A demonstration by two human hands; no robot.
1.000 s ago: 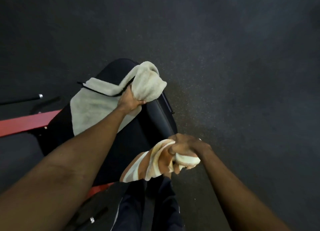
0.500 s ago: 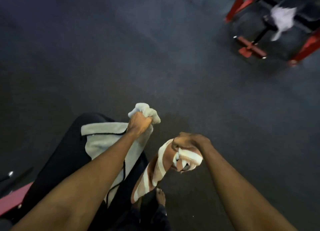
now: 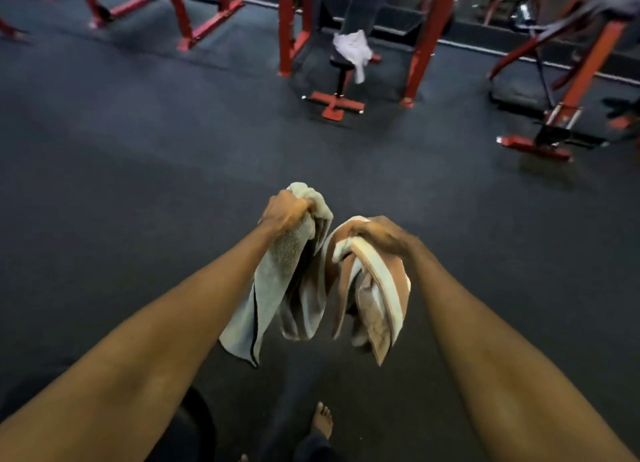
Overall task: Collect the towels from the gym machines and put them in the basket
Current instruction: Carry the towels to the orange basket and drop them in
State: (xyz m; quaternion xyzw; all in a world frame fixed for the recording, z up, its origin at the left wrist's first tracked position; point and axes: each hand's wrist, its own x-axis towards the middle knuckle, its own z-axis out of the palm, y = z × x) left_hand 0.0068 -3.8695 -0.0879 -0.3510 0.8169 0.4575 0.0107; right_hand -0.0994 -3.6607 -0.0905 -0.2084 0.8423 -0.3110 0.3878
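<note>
My left hand (image 3: 285, 212) is closed around the top of a pale grey towel (image 3: 266, 295) with a dark edge, which hangs free in front of me. Close beside it, my right hand (image 3: 377, 235) grips a brown and cream striped towel (image 3: 374, 302) that also hangs down. The two towels nearly touch. A white towel (image 3: 353, 51) is draped over the small seat of a red machine (image 3: 337, 103) straight ahead, far beyond my hands. No basket is in view.
Red machine frames (image 3: 424, 42) stand across the back, with another red machine (image 3: 554, 129) at the right. Dark rubber floor (image 3: 138, 157) stretches between me and them. My bare foot (image 3: 322, 423) shows at the bottom.
The grey towel has come off the black padded bench and now hangs from my left hand. My view has lifted from the bench toward the machines ahead. Both hands have drawn close together.
</note>
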